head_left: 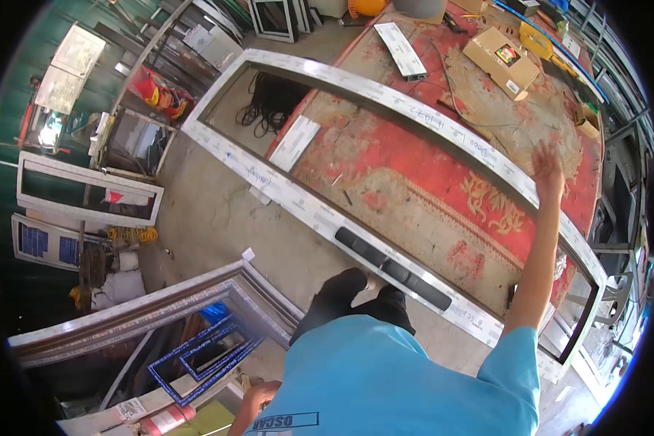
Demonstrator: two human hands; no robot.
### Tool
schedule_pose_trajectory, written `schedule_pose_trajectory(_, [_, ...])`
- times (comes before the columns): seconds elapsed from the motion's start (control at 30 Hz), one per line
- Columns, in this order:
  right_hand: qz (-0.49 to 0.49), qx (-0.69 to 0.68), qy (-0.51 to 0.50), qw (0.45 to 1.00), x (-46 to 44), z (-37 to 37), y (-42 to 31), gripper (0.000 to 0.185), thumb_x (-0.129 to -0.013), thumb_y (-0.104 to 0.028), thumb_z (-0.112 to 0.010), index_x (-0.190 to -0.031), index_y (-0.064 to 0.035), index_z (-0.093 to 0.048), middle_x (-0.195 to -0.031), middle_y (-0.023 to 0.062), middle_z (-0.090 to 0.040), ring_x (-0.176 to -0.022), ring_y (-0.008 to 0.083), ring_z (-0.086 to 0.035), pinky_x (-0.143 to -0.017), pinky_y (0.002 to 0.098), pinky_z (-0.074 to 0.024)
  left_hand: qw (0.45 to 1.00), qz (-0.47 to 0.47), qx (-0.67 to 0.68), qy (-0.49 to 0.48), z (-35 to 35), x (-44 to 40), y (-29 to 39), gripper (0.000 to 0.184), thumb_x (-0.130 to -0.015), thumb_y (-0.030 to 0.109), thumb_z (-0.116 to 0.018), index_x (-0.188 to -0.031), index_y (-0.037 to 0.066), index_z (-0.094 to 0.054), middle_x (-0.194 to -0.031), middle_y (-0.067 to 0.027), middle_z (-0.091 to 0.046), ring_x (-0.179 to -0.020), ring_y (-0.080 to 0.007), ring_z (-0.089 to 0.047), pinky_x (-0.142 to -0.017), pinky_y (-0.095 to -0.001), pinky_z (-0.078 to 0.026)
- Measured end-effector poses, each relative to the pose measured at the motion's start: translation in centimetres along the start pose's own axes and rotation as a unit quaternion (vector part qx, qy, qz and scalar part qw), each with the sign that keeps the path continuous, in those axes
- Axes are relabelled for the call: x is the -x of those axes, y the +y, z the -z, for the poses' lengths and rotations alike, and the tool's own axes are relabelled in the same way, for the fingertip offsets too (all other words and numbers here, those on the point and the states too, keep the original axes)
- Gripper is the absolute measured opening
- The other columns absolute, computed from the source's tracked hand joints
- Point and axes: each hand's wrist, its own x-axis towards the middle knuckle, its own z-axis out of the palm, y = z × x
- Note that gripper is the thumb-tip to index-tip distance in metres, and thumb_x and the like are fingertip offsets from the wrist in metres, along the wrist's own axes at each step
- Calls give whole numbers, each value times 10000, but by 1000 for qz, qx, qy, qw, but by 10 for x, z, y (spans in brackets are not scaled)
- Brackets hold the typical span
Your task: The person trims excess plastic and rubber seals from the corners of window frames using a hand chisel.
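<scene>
A long door frame (374, 86) wrapped in white printed protective film, with handwriting on it, lies across the red patterned table cover and extends past its left edge. My right arm reaches over the frame near its right end. My right hand (548, 168) is at the frame's far bar with fingers spread and nothing in them; I cannot tell whether it touches the bar. Long dark segmented pieces (392, 269) lie along the near bar, in front of my legs. My left hand (264, 396) is low beside my blue shirt, its fingers mostly hidden.
On the table (370, 192) are a cardboard box (501, 62), a white profile piece (400, 51) and a yellow tool (536, 40). A large brown-and-white frame (131, 312) stands at lower left, near blue-taped small frames (203, 356). Black cable (265, 102) hangs at the table's left edge.
</scene>
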Motion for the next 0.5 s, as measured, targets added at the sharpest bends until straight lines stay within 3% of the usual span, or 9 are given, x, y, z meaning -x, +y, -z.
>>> schedule_pose_trajectory(0.07, [-5, -22, 22, 1000, 20, -30, -15, 485, -955, -288, -555, -1365, -38, -487, -1267, 117, -606, -1031, 189, -585, -907, 321, -468, 1000, 2, -8, -27, 6, -4, -36, 501, -902, 364, -603, -1230, -14, -618, -1178, -129, -653, -1032, -194, -575, -882, -343, -453])
schedule_pose_trajectory(0.13, [-19, 71, -74, 994, 51, -57, -16, 590, -946, -311, -562, -1435, -22, -403, -1277, 114, -600, -1015, 208, -584, -934, 317, -466, 998, -3, -19, -55, 15, -17, -63, 500, -901, 362, -603, -1226, -18, -619, -1175, -131, -654, -1032, -194, -575, -883, -344, -453])
schedule_pose_trajectory(0.2, [-67, 140, -145, 977, 137, -99, -12, 494, -925, -358, -585, -1278, -15, -549, -1202, 107, -618, -923, 201, -604, -822, 342, -524, 996, -11, -31, -87, 36, -27, -117, 498, -901, 360, -603, -1221, -21, -621, -1171, -133, -655, -1031, -195, -575, -884, -345, -452])
schedule_pose_trajectory(0.27, [-64, 204, -274, 938, 227, -117, 10, 351, -919, -244, -573, -1155, 15, -599, -1070, 115, -664, -831, 204, -651, -715, 337, -547, 991, -18, -47, -121, 53, -52, -105, 496, -901, 358, -603, -1217, -25, -622, -1168, -135, -655, -1031, -195, -574, -885, -345, -451])
schedule_pose_trajectory(0.3, [-96, 318, -382, 862, 273, -123, 15, 321, -942, -187, -510, -1142, 54, -581, -1048, 153, -670, -811, 217, -666, -706, 325, -547, 988, -19, -57, -139, 61, -63, -98, 496, -901, 357, -603, -1215, -26, -623, -1167, -136, -656, -1030, -196, -574, -885, -346, -451])
schedule_pose_trajectory(0.33, [-207, 279, -517, 782, 304, -116, 28, 274, -952, -137, -466, -1101, 54, -595, -1034, 163, -675, -819, 236, -686, -713, 336, -557, 985, -23, -65, -158, 68, -72, -104, 495, -901, 356, -603, -1213, -28, -623, -1165, -137, -656, -1030, -196, -574, -886, -346, -451])
schedule_pose_trajectory(0.4, [-428, 341, -526, 651, 380, -93, 61, 239, -949, -172, -524, -1064, 4, -638, -933, 140, -706, -793, 218, -700, -695, 339, -571, 978, -40, -73, -191, 88, -92, -145, 493, -900, 354, -604, -1208, -31, -625, -1162, -139, -656, -1029, -197, -574, -887, -347, -450])
schedule_pose_trajectory(0.47, [-465, 513, -475, 544, 449, -43, 103, 257, -917, -246, -587, -998, -17, -671, -896, 92, -725, -787, 185, -696, -666, 308, -571, 971, -38, -72, -225, 105, -108, -168, 492, -900, 351, -604, -1204, -35, -626, -1159, -142, -657, -1029, -197, -574, -888, -348, -449])
schedule_pose_trajectory(0.5, [-500, 548, -454, 493, 483, 4, 132, 242, -895, -253, -580, -911, -36, -686, -789, 54, -713, -675, 166, -683, -629, 312, -568, 967, -31, -70, -241, 110, -113, -172, 491, -900, 350, -604, -1202, -36, -627, -1157, -143, -657, -1029, -197, -574, -889, -348, -449])
